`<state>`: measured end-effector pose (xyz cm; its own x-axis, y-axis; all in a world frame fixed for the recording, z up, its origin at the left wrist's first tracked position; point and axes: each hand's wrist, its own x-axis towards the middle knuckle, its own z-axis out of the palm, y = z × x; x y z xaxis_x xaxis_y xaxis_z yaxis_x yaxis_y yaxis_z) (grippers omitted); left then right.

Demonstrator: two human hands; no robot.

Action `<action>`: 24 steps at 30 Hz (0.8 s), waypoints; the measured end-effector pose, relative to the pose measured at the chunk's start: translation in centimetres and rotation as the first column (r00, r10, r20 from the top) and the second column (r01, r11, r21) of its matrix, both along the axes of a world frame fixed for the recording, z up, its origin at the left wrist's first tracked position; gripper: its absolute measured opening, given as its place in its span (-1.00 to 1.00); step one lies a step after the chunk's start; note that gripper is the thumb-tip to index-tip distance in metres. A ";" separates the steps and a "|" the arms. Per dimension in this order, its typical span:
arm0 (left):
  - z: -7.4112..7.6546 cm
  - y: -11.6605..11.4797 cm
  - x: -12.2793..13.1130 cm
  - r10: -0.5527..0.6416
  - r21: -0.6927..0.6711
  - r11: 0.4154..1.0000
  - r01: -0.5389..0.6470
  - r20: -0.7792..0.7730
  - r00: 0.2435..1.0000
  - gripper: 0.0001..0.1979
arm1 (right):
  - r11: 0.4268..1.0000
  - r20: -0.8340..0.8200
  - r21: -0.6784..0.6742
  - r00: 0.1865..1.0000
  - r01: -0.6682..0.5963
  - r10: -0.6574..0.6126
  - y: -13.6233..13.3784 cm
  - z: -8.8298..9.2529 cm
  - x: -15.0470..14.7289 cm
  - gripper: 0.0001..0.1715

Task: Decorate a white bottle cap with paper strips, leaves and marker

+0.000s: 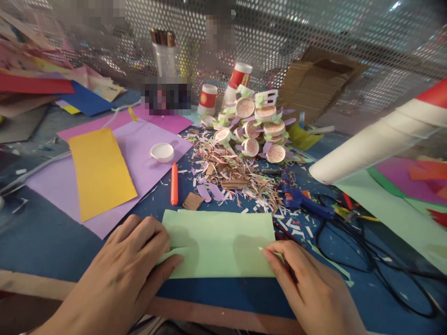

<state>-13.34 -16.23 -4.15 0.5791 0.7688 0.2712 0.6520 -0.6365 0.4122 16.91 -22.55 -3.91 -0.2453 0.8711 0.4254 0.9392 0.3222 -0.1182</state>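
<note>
A light green sheet of paper (pixel 220 232) lies in front of me near the table's front edge, its near part folded over along a horizontal line. My left hand (pixel 139 256) pinches the left end of the fold between thumb and fingers. At the other end, my right hand (pixel 303 279) grips the right edge with thumb and index finger. Just beyond the paper are an orange marker (pixel 174 184) and a small brown cardboard square (pixel 193 201). A white paper-cup base (pixel 162 152) rests farther back on a purple sheet (pixel 101 228).
A yellow sheet (pixel 104 177) overlaps the purple one. Paper scraps (pixel 237 174) are heaped before a stack of cut cup pieces (pixel 251 125). To the right lie a blue glue gun (pixel 307 202) with a looped black cord (pixel 370 270) and a tall white roll (pixel 377 135).
</note>
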 end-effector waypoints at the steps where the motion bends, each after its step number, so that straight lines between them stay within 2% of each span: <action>1: 0.1 0.1 0.0 -0.002 0.000 1.000 0.002 -0.001 1.000 -0.79 | 1.000 -0.001 0.001 1.000 0.001 -0.001 0.0 0.0 0.0 -0.72; 8: -0.2 -0.3 -0.1 0.057 0.034 0.998 -0.059 0.052 0.997 -0.91 | 1.000 0.013 0.000 1.000 0.001 -0.001 0.1 0.0 0.0 -0.70; 10: -0.3 -0.6 -0.1 0.034 0.076 0.996 -0.037 0.034 0.999 -0.85 | 1.000 0.015 0.000 1.000 0.000 0.000 0.1 0.0 0.0 -0.70; 14: 0.1 -0.8 -0.4 -0.086 0.091 0.991 0.095 -0.099 0.991 -0.52 | 1.000 0.011 0.009 1.000 -0.009 0.008 0.1 -0.1 0.0 -0.71; 17: 0.6 -0.4 -0.4 -0.213 0.114 0.964 0.239 -0.206 0.955 -0.38 | 1.000 0.007 0.011 1.000 -0.008 0.008 0.0 -0.1 0.0 -0.72; 20: 1.0 0.2 -0.2 -0.336 0.154 0.913 0.377 -0.240 0.911 -0.33 | 1.000 0.006 0.003 1.000 -0.009 0.009 0.0 -0.2 0.0 -0.72; 24: 1.6 0.4 0.3 -0.388 0.139 0.891 0.433 -0.264 0.883 -0.36 | 1.000 0.005 -0.001 1.000 -0.003 0.003 -0.1 -0.2 0.0 -0.72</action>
